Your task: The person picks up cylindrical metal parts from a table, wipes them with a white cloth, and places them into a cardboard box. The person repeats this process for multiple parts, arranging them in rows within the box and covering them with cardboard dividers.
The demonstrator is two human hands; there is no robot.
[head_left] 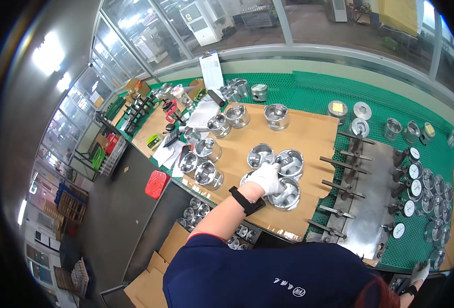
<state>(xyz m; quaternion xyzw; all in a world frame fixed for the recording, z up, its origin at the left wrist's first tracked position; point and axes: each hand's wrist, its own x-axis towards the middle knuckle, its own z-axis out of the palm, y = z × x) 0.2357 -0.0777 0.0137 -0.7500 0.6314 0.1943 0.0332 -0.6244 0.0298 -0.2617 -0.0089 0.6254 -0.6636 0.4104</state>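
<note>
At the lower right edge, the gloved right hand point(421, 271) is too small to read, so its grip cannot be told. The gloved left hand point(266, 178), much the nearer, bends its fingers down over a cluster of pistons point(290, 164) directly beneath and just beyond it; its fingertips are hidden, so whether it holds one is unclear. Squat, round, bright metal with hollowed tops, they show no clear long axis. They stand on smooth brown cardboard point(309, 138); beyond lie more pistons point(276, 117) and nubbly green matting point(319, 84).
</note>
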